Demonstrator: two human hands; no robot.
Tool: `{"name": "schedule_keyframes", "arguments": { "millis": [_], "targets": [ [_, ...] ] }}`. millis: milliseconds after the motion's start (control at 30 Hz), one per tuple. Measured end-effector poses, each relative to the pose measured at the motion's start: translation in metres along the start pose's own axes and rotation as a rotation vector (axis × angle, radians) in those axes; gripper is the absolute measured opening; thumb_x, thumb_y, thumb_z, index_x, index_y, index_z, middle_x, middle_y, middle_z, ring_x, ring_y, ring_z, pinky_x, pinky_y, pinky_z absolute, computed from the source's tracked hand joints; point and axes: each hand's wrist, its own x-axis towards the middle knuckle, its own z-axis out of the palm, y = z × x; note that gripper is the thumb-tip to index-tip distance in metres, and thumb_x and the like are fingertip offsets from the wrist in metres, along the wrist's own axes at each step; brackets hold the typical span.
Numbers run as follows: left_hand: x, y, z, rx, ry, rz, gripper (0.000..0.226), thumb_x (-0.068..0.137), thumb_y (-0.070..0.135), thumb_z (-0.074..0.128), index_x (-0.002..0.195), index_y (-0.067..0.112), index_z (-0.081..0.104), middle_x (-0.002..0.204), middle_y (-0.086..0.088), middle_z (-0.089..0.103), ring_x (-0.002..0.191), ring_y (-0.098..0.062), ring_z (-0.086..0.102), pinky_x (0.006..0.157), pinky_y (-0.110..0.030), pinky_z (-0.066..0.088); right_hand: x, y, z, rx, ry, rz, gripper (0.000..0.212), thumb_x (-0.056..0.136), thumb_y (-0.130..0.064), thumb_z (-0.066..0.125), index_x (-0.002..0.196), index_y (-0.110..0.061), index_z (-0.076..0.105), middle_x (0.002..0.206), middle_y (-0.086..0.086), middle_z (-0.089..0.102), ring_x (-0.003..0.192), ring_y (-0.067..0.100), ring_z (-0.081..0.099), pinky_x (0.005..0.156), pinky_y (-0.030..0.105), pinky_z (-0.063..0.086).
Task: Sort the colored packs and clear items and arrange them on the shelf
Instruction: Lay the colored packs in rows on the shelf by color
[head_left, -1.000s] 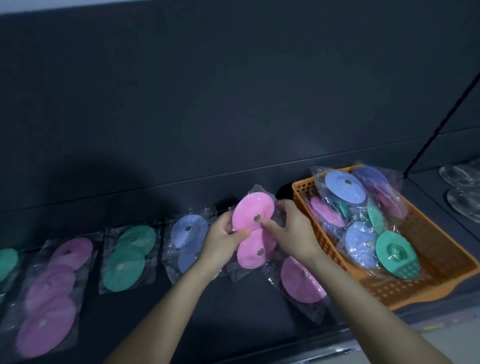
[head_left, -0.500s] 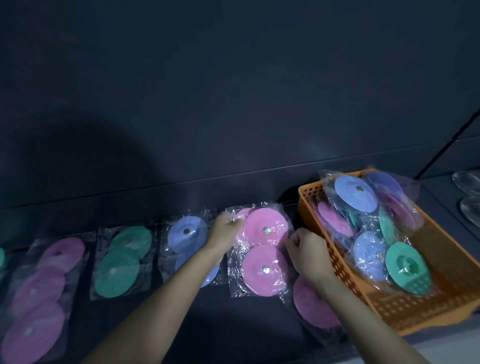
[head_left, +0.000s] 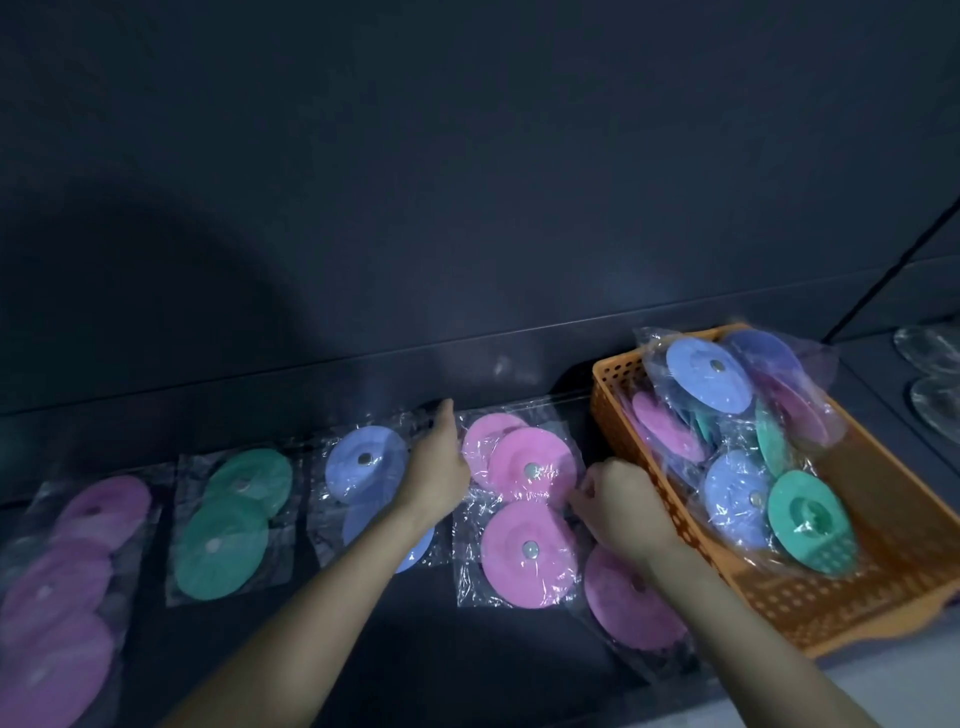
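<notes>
Showed a dark shelf (head_left: 467, 670) from above, with a pink pack (head_left: 524, 514) lying flat on it, straight ahead and between the two hands. Ran lengthwise from the shelf's front toward the back wall (head_left: 467, 208): two pink discs in line along that axis, a third peeking out behind the far one, all sealed in crinkled clear film, a small metal stud at the centre of each of the two full discs. Had the left hand (head_left: 439, 467) at the pack's far left corner, fingers straight and pointing at the back wall, touching the film's edge rather than curling round it. Had the right hand (head_left: 621, 512) at the middle of the pack's right edge, fingers curled and seemingly pinching the film there. Set the hands apart, one on each long side, the right nearer the pack's middle and so probably the better placed to shift it. Looked light and floppy, likely to slide or buckle if pushed from one side only. Lined up just right of a blue pack (head_left: 363, 467), then a green pack (head_left: 234, 525) and a mauve pack (head_left: 67, 582) farther left. Included a second pink pack (head_left: 623, 608) partly under the right wrist, an orange basket (head_left: 831, 608) of mixed packs (head_left: 737, 452) at right, and clear items (head_left: 935, 374) beyond it.
</notes>
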Motion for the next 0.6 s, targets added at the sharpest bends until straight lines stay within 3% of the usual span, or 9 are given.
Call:
{"name": "schedule_keyframes", "arguments": {
  "millis": [100, 233, 300, 333, 367, 433, 500, 600],
  "targets": [
    [-0.006, -0.002, -0.005, 0.249, 0.06, 0.167, 0.069, 0.084, -0.011, 0.042, 0.147, 0.005, 0.02, 0.141, -0.019, 0.044, 0.128, -0.031, 0.044, 0.1, -0.03, 0.037, -0.002, 0.003, -0.001, -0.007, -0.023, -0.023, 0.029, 0.086, -0.025, 0.062, 0.059, -0.015, 0.055, 0.074, 0.006, 0.061, 0.063, 0.019, 0.053, 0.057, 0.023, 0.033],
    [-0.013, -0.014, -0.006, 0.313, -0.093, 0.401, 0.049, 0.097, 0.011, 0.041, 0.145, 0.014, 0.031, 0.153, -0.004, 0.031, 0.143, -0.021, 0.021, 0.114, -0.026, 0.021, -0.006, 0.003, 0.002, -0.005, -0.015, 0.005, 0.018, 0.084, -0.023, 0.063, 0.069, -0.012, 0.059, 0.092, 0.01, 0.062, 0.076, 0.024, 0.06, 0.062, 0.025, 0.038],
    [-0.015, -0.019, -0.002, 0.377, -0.203, 0.398, 0.05, 0.1, 0.027, 0.035, 0.149, 0.022, 0.023, 0.158, 0.003, 0.017, 0.146, -0.018, 0.008, 0.118, -0.031, 0.015, -0.009, 0.0, 0.003, -0.011, 0.023, -0.001, 0.016, 0.084, -0.021, 0.064, 0.093, -0.01, 0.06, 0.114, 0.013, 0.058, 0.092, 0.027, 0.061, 0.073, 0.027, 0.043],
    [-0.015, -0.019, 0.0, 0.447, -0.242, 0.376, 0.052, 0.101, 0.033, 0.032, 0.15, 0.025, 0.017, 0.159, 0.003, 0.01, 0.147, -0.018, 0.003, 0.119, -0.034, 0.013, -0.011, -0.001, 0.004, -0.039, 0.035, -0.027, 0.034, 0.085, -0.02, 0.063, 0.115, -0.007, 0.055, 0.13, 0.015, 0.05, 0.107, 0.029, 0.057, 0.084, 0.029, 0.045],
    [-0.015, -0.019, 0.002, 0.516, -0.264, 0.351, 0.054, 0.101, 0.037, 0.029, 0.151, 0.026, 0.011, 0.16, 0.003, 0.005, 0.147, -0.019, 0.002, 0.119, -0.037, 0.013, -0.012, -0.002, 0.005, -0.057, 0.049, -0.089, 0.051, 0.086, -0.02, 0.061, 0.133, -0.008, 0.045, 0.142, 0.015, 0.04, 0.123, 0.029, 0.049, 0.097, 0.03, 0.042],
    [-0.016, -0.015, 0.005, 0.568, -0.277, 0.291, 0.057, 0.1, 0.04, 0.027, 0.151, 0.028, 0.005, 0.16, 0.001, 0.0, 0.146, -0.022, 0.009, 0.116, -0.041, 0.021, -0.014, -0.008, 0.005, -0.06, 0.054, -0.247, 0.056, 0.091, -0.024, 0.052, 0.144, -0.018, 0.036, 0.153, 0.012, 0.029, 0.139, 0.026, 0.031, 0.11, 0.031, 0.034],
    [-0.016, -0.009, 0.007, 0.551, -0.274, 0.239, 0.057, 0.1, 0.039, 0.027, 0.151, 0.027, 0.004, 0.16, 0.0, 0.0, 0.143, -0.026, 0.021, 0.111, -0.043, 0.03, -0.014, -0.014, 0.007, -0.042, -0.01, -0.316, 0.049, 0.095, -0.032, 0.042, 0.143, -0.021, 0.039, 0.154, 0.011, 0.028, 0.142, 0.024, 0.026, 0.112, 0.032, 0.032],
    [-0.017, -0.003, 0.009, 0.548, -0.224, 0.232, 0.054, 0.1, 0.036, 0.029, 0.15, 0.023, 0.013, 0.158, -0.004, 0.016, 0.136, -0.031, 0.033, 0.105, -0.043, 0.036, -0.009, -0.019, 0.01, 0.0, -0.078, -0.253, 0.05, 0.097, -0.034, 0.041, 0.144, -0.019, 0.037, 0.156, 0.009, 0.025, 0.14, 0.02, 0.031, 0.108, 0.026, 0.034]
  ]
}}
